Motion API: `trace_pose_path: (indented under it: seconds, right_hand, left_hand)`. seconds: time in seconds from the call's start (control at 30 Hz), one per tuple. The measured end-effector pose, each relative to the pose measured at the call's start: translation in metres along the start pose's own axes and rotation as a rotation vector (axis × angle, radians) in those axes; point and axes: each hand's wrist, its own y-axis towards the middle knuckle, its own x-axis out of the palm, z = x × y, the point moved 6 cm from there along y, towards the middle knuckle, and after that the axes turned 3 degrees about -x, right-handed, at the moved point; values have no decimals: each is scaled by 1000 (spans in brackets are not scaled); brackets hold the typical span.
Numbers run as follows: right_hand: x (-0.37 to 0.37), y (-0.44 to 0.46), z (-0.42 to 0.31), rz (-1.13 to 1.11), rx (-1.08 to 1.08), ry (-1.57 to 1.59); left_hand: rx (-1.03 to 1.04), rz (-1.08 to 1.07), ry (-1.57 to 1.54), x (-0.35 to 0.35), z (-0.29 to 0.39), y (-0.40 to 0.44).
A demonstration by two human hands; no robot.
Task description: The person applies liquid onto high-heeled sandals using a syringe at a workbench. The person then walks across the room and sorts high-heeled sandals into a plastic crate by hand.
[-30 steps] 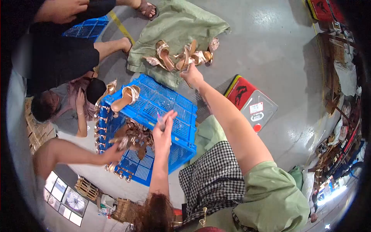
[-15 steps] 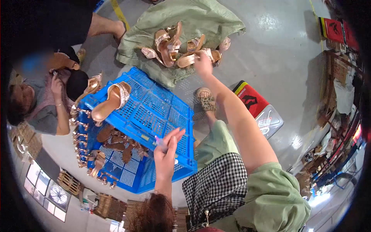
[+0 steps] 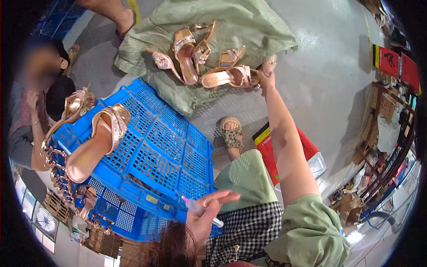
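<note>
My left hand [image 3: 207,216] is closed around a small clear syringe-like tube [image 3: 193,205] with a pink tip, over the near edge of a blue crate [image 3: 155,142]. My right hand [image 3: 267,81] is stretched forward, its fingers closed on a glittery rose-gold sandal [image 3: 269,65] at the right end of a group. Beside it a similar sandal [image 3: 218,79] lies on its side. More sandals [image 3: 186,60] rest on a green cloth sack [image 3: 151,40]. One sandal [image 3: 91,149] sits on the crate's upper left edge, and several hang along its side.
A red and yellow box [image 3: 267,151] stands on the floor right of a sandalled foot [image 3: 232,132]. Another person [image 3: 33,133] sits at the left, and a bare leg [image 3: 111,11] shows above. Shelving [image 3: 387,133] and red boxes [image 3: 389,62] line the right.
The view has moved nearer to the crate and sack. My right hand has moved right from the middle sandals to the end one. The co-worker's hand inside the crate has gone from view.
</note>
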Motion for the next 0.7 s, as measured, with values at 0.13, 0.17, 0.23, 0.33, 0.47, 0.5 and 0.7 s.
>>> trace_pose_path:
  seconds: [0.13,0.17,0.23,0.33,0.47,0.5,0.7]
  right_hand:
    - [-56,-44,-32,186,-116,-496]
    - [-71,-64,-43,229,-41,-610]
    - [-90,-88,-57,321,-4,-659]
    - [-92,-111,-81,406,-74,-677]
    - [-30,-136,-144,265,-541,-657]
    - [-16,-136,-152,248,-549,-649]
    - [70,-164,-204,-23,-1043,-393]
  left_hand:
    - [-54,59,-37,-10,-1,1]
    - [-62,55,-102,-9,-2,-2]
    - [-56,40,-119,-8,-1,-10]
    - [-116,47,-157,-3,-5,-26]
    - [-169,40,-166,4,-7,-41]
    - [-198,47,-159,5,-7,-45]
    - [-144,68,-198,3,13,-68]
